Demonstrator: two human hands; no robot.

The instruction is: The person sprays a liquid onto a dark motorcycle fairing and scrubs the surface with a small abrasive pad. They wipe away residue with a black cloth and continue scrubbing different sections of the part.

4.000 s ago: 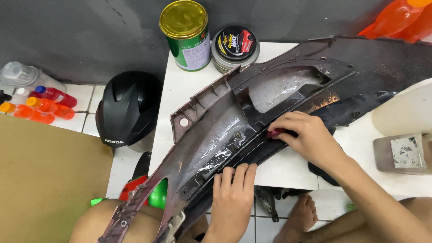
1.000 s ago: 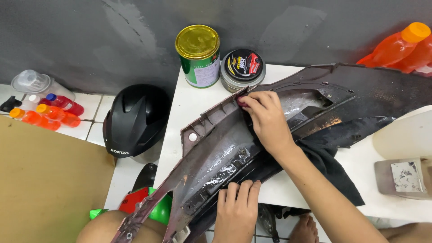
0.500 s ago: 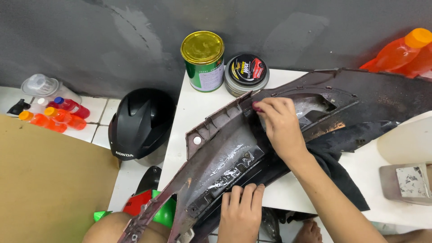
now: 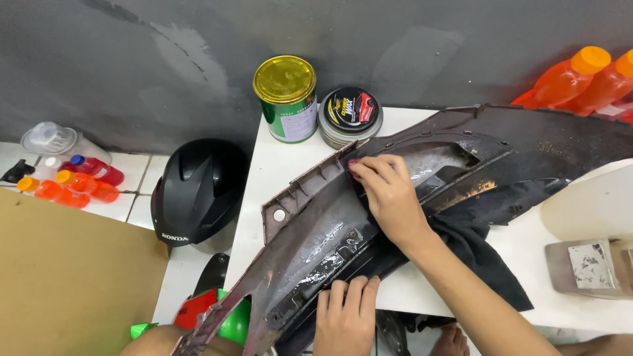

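Panel (image 4: 310,244): dark plastic fairing, lies across white table (image 4: 264,191), long axis lower-left to upper-right. Right hand (image 4: 389,194) flat on panel's upper middle, fingers together, pressing black cloth (image 4: 481,257). Left hand (image 4: 346,316) flat, fingers together, braces lower edge. Tins (image 4: 287,99) behind; helmet (image 4: 198,191) left, on floor.

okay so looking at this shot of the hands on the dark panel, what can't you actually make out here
Head view only:
- Black cloth: its upper part hidden under the right hand.
- Dark panel: lower tip cut off by the bottom edge, far end by the right edge.
- Left hand: wrist cut off by the bottom edge.
- Orange bottles: partly behind the panel.
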